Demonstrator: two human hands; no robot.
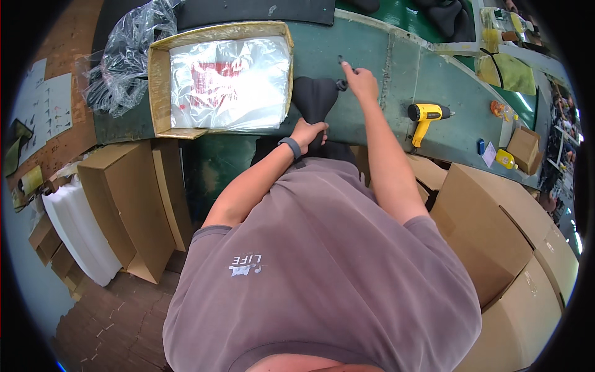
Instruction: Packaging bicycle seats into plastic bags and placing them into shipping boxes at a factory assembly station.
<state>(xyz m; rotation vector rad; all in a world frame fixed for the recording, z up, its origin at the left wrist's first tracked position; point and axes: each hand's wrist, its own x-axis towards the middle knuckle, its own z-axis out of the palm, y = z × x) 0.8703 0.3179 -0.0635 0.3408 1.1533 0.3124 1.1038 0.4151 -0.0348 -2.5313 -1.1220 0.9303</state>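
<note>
A black bicycle saddle (pixel 315 96) lies on the green workbench, its wide end away from me and its narrow nose toward my body. Around the nose, my left hand (pixel 308 134) is closed, with a dark band on its wrist. Just right of the saddle's wide end, my right hand (pixel 362 82) is closed on a small dark tool (pixel 341 85). Parts of it stick out beside the fingers, but its kind cannot be made out.
A shallow carton (pixel 160 93) lined with clear plastic bags stands left of the saddle. Crumpled plastic wrap (pixel 127 56) lies beyond it. A yellow and black heat gun (pixel 427 118) rests on the right. Cardboard boxes (pixel 480 229) flank me; a small yellow bottle (pixel 506 159) stands far right.
</note>
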